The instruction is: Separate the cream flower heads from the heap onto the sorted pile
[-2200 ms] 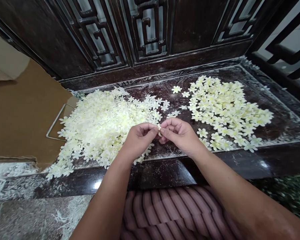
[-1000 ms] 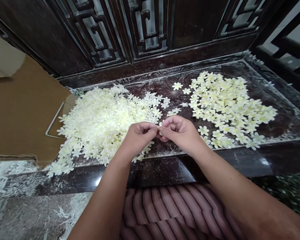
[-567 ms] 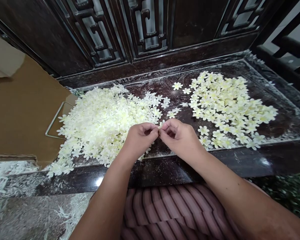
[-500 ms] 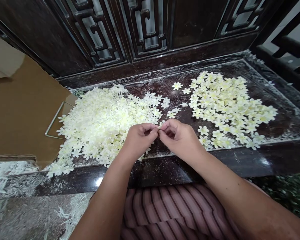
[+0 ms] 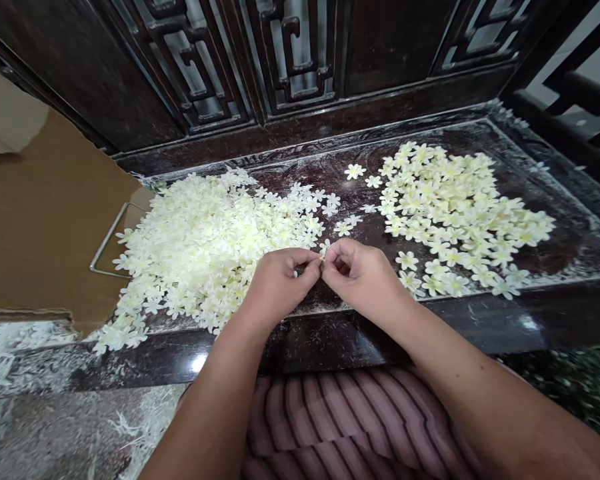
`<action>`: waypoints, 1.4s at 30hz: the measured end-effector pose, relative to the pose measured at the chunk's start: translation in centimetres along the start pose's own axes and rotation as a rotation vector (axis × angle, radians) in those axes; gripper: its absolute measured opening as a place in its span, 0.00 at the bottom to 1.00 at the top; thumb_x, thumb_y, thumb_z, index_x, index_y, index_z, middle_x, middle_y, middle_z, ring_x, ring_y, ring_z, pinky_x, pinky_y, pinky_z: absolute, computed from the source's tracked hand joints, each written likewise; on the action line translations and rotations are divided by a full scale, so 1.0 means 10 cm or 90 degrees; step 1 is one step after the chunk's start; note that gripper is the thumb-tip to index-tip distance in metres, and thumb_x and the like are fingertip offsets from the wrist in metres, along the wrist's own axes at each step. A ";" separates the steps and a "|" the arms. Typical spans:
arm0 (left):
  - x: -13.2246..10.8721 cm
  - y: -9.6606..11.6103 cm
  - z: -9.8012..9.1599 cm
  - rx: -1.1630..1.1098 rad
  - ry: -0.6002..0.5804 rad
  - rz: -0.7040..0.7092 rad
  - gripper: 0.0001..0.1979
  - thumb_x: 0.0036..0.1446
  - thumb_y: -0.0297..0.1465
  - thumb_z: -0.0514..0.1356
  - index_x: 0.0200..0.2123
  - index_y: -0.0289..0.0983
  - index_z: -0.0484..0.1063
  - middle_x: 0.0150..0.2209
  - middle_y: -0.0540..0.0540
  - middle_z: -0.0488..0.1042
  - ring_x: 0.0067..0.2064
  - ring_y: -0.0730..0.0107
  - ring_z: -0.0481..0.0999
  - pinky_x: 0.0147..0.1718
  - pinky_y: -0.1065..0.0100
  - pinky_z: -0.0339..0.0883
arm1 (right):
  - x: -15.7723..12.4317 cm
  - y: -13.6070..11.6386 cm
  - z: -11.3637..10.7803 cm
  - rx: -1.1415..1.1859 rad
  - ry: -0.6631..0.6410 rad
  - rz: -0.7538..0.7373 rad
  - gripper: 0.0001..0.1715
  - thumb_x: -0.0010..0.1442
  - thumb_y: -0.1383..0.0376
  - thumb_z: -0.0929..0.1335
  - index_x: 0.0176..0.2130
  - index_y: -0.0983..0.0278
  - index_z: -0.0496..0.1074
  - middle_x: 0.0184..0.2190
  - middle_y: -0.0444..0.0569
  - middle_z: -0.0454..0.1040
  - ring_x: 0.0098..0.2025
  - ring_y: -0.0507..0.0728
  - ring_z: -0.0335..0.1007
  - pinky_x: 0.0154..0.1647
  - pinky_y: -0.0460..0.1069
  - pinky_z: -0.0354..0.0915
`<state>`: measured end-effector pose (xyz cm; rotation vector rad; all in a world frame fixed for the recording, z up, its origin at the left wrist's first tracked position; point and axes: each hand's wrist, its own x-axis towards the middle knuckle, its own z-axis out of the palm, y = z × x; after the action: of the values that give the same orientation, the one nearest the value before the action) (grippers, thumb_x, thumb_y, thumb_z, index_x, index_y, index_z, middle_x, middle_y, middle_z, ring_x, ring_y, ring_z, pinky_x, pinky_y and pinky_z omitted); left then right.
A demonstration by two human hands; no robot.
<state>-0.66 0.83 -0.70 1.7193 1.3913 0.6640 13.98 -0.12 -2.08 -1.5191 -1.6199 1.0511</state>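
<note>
My left hand (image 5: 279, 283) and my right hand (image 5: 364, 273) meet fingertip to fingertip above the front edge of a dark wooden bench seat (image 5: 350, 200). Both pinch a small cream fabric flower (image 5: 323, 249) between thumbs and forefingers; most of it is hidden by the fingers. A big heap of white fabric flowers (image 5: 205, 247) lies to the left of my hands. A flatter spread of yellow-centred flowers (image 5: 455, 213) lies to the right.
The carved dark backrest (image 5: 290, 60) rises behind the seat. A brown cardboard sheet (image 5: 40, 227) and a metal wire handle (image 5: 107, 243) lie at the left. White fibre scraps (image 5: 55, 427) cover the floor. Striped cloth (image 5: 350, 427) covers my lap.
My hands have sunk slightly toward the seat's front edge, still pinching the small flower together. The piles have not moved.
</note>
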 end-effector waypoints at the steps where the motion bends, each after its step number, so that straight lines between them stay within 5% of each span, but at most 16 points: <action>1: 0.00 0.00 0.00 -0.004 0.003 0.000 0.09 0.52 0.30 0.57 0.30 0.38 0.79 0.30 0.50 0.80 0.34 0.68 0.76 0.33 0.70 0.66 | 0.01 0.01 0.00 0.029 -0.006 0.011 0.03 0.49 0.68 0.64 0.25 0.63 0.64 0.19 0.40 0.65 0.21 0.49 0.58 0.23 0.46 0.55; 12: 0.03 0.03 -0.01 -0.184 0.043 -0.090 0.06 0.47 0.29 0.58 0.23 0.36 0.73 0.20 0.53 0.70 0.23 0.78 0.64 0.23 0.75 0.58 | 0.10 -0.04 -0.13 0.423 -0.128 0.120 0.05 0.44 0.69 0.70 0.23 0.65 0.67 0.17 0.42 0.72 0.20 0.49 0.70 0.24 0.45 0.67; 17: 0.04 0.02 -0.03 -0.281 0.024 -0.101 0.06 0.48 0.31 0.59 0.24 0.36 0.73 0.22 0.52 0.73 0.27 0.75 0.71 0.30 0.73 0.65 | 0.11 -0.01 -0.15 0.507 -0.158 0.118 0.07 0.45 0.67 0.71 0.23 0.65 0.68 0.18 0.42 0.73 0.21 0.49 0.72 0.27 0.46 0.70; 28: 0.04 0.05 0.02 -0.251 0.011 -0.116 0.05 0.49 0.30 0.59 0.24 0.36 0.71 0.21 0.53 0.72 0.25 0.76 0.69 0.26 0.73 0.62 | 0.11 0.02 -0.09 0.432 -0.162 0.097 0.06 0.46 0.67 0.71 0.25 0.65 0.68 0.18 0.41 0.73 0.23 0.48 0.71 0.29 0.45 0.69; 42: 0.03 -0.02 0.08 -0.085 0.029 -0.050 0.06 0.50 0.31 0.57 0.27 0.37 0.73 0.24 0.51 0.75 0.28 0.73 0.72 0.30 0.71 0.64 | 0.10 0.02 -0.05 0.348 -0.139 0.118 0.23 0.43 0.51 0.74 0.23 0.64 0.64 0.16 0.41 0.68 0.20 0.49 0.64 0.24 0.46 0.63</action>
<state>-0.02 0.96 -1.29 1.5457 1.4059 0.7388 14.40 0.97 -2.13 -1.2248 -1.1933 1.6509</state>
